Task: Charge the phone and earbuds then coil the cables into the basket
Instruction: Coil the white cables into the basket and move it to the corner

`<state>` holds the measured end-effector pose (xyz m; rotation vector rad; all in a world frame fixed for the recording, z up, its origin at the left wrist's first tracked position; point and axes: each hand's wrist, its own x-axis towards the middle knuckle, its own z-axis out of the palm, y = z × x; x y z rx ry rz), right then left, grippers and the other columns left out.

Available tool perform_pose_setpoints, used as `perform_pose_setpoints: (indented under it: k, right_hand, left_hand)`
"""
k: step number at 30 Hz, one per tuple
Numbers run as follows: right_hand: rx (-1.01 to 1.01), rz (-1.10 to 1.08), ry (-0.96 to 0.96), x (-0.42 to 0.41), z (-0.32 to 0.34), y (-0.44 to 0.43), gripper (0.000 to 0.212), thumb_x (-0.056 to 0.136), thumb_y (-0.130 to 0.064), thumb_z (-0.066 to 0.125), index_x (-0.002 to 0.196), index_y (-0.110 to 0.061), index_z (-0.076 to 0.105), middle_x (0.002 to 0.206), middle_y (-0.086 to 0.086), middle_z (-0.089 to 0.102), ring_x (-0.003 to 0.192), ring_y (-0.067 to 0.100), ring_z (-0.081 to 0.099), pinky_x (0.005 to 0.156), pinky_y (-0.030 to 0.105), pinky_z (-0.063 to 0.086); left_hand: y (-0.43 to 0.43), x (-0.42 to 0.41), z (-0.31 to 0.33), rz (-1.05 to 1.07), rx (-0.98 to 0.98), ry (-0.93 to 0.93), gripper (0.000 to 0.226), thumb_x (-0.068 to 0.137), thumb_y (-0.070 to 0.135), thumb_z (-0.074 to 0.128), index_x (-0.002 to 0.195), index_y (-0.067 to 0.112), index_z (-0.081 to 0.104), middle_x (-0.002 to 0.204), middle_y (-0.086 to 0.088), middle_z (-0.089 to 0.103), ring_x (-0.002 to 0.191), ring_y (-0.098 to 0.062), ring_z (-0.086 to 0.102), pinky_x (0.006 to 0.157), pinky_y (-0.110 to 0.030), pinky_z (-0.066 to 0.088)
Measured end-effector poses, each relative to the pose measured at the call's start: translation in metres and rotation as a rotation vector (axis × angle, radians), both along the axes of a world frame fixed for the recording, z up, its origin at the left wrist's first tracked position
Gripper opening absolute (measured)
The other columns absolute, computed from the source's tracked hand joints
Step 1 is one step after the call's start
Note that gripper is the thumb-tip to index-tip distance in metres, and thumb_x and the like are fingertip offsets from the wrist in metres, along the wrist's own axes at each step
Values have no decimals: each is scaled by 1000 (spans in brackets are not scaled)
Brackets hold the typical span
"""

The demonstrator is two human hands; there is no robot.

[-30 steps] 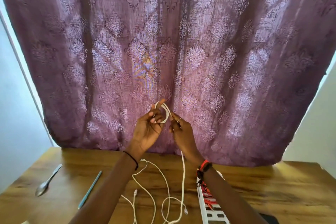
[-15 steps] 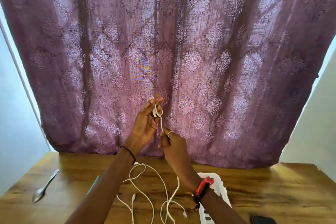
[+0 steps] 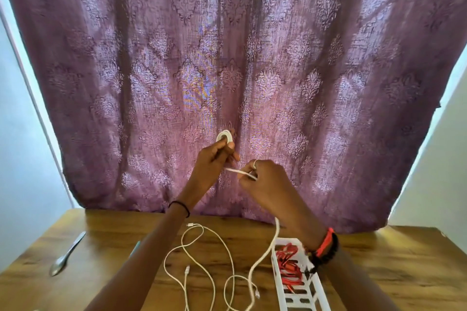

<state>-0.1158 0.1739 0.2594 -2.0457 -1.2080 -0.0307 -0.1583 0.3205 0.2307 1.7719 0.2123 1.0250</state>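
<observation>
The white cable is held up in front of the curtain, above the far edge of the table. Its wound end forms a small coil that stands above your left hand. The grip of that hand is clamped on the lower part of the coil. A short, taut run of the cable crosses to your right hand, whose grip is pinched on it. From the right hand the cable drops to the table and ends in loose loops just left of the basket.

The white basket lies on the table under your right wrist and contains a red cable. A second white cable lies uncoiled on the table between your forearms. A spoon lies near the left edge of the table, well apart from the cables.
</observation>
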Motion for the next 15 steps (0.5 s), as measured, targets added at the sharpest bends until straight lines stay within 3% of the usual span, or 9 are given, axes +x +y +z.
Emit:
perform_pose_setpoints:
  k: [4, 7, 9, 12, 15]
  right_hand:
    - [-10, -20, -48, 17, 21, -11, 12, 83, -22, 61, 89, -17, 70, 76, 4, 64, 77, 22, 59, 69, 28, 42]
    - [22, -30, -78, 30, 31, -14, 14, 86, -26, 60, 93, -21, 70, 74, -3, 56, 75, 17, 53, 73, 33, 45]
    - [66, -3, -51, 36, 40, -15, 12, 87, -25, 61, 91, -22, 71, 71, -4, 57, 72, 14, 51, 72, 32, 44]
    - [160, 91, 54, 38, 55, -19, 10, 85, -20, 66, 91, -18, 74, 70, 2, 63, 66, 9, 56, 66, 24, 42]
    - [253, 199, 236, 40, 62, -21, 12, 84, -13, 67, 94, -11, 73, 61, -1, 57, 41, 0, 43, 44, 11, 33]
  left_hand:
    - [1, -10, 3, -55, 106, 88, 17, 95, 5, 46, 103, 4, 62, 53, 15, 59, 54, 6, 46, 59, -9, 40]
    - [-1, -20, 6, -219, 60, 133, 27, 96, 4, 44, 118, 3, 59, 52, 9, 54, 51, 1, 45, 55, -12, 38]
    - [-2, -24, 8, -299, 35, 125, 26, 96, 9, 44, 108, 8, 67, 56, 6, 49, 51, -3, 42, 53, -13, 36]
    - [-5, -28, 11, -482, -147, 110, 34, 89, 16, 43, 113, 5, 64, 58, 3, 40, 52, -5, 36, 52, -13, 29]
    - [-11, -32, 14, -658, -351, 53, 34, 90, 13, 41, 111, 7, 67, 55, 8, 37, 51, -2, 33, 53, -16, 28]
